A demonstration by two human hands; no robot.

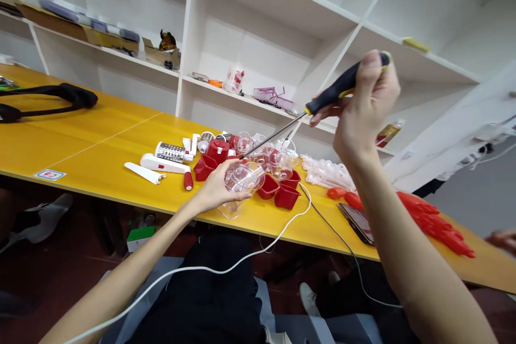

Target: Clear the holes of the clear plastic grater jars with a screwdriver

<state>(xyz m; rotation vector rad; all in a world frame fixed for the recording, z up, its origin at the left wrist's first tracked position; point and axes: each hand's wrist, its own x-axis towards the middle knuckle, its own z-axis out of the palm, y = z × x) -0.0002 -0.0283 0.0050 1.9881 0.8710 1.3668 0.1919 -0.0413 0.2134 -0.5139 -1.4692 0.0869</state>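
Note:
My right hand (365, 99) is raised, its fingers wrapped round the black and yellow handle of a screwdriver (332, 91). The long steel shaft slopes down to the left, and its tip ends near my left hand (217, 187). That hand grips a clear plastic part (244, 178) with a round rim, just above the table's front edge. Whether the tip touches the part, I cannot tell. Close behind lie red plastic cups (287, 196), more clear parts (282, 161), a metal grater drum (171, 151) and a white grater handle (161, 163) with a red knob.
On the yellow table (121, 113) lie a phone (357, 221), red plastic parts (435, 220) and pale pink parts (328, 171). A white cable (226, 270) runs across my lap to the tabletop. White shelves (258, 37) stand behind. Another person's hand (503, 239) shows at far right.

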